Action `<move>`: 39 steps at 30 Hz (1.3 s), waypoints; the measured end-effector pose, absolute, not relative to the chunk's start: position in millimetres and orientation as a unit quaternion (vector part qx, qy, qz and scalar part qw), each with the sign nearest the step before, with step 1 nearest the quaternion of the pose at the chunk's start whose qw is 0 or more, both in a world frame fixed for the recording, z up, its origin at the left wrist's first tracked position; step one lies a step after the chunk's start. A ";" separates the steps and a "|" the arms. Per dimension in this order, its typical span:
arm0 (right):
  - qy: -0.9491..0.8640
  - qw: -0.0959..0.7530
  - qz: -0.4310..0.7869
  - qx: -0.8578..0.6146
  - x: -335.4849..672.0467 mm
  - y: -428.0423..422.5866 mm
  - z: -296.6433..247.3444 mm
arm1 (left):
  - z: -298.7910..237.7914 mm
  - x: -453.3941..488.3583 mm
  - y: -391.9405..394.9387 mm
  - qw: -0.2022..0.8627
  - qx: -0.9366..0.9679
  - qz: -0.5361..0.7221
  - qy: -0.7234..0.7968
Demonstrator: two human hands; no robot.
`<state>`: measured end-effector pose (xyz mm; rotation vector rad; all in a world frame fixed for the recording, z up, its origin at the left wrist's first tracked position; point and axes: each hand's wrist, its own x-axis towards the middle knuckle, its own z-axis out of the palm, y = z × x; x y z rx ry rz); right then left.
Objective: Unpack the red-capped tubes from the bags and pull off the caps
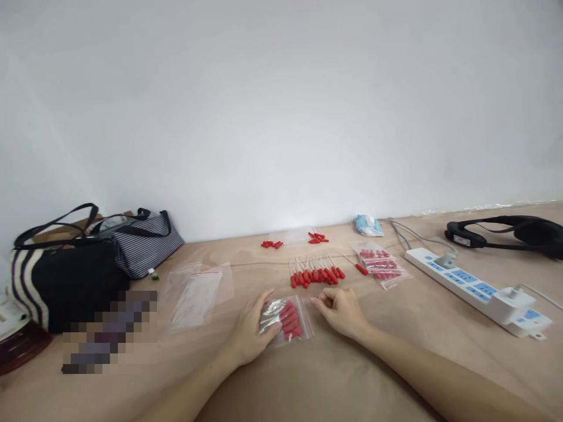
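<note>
A small clear zip bag [276, 316] with a red seal line lies on the table, holding several red-headed pieces [290, 321]. My left hand [253, 334] grips its left side, thumb on top and fingers behind. Just right of the seal, my right hand [343, 313] is closed, its thumb and fingertips curled together. Whether anything is between them is too small to tell. Beyond both hands, a row of thin white sticks with red heads [316, 275] lies side by side. One such stick [360, 269] lies apart, near a filled zip bag [382, 262].
Flat clear bags [197, 299] lie at the left, near a striped bag [145, 246] and a black bag [83, 281]. More red pieces [317, 238] lie farther back. At the right are a white power strip [457, 281], a black headset [505, 228] and a blue tissue pack [368, 225].
</note>
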<state>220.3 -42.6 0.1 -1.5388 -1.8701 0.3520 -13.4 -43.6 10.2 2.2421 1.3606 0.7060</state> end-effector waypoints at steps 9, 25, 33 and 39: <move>-0.717 0.251 0.255 -0.599 211.5 -50.9 10.3 | 33.6 17.6 -32.4 0.166 0.875 0.241 0.385; -0.807 0.295 0.250 -0.447 211.3 -54.1 2.7 | 20.4 29.2 -24.4 0.208 0.879 0.259 0.343; -0.884 0.379 -0.066 -0.268 210.6 -44.2 -6.8 | 18.0 25.3 -20.0 0.186 0.905 0.272 0.270; -0.873 0.384 -0.181 -0.242 208.8 -45.0 -5.6 | 17.4 23.8 -20.9 0.103 0.931 0.263 0.232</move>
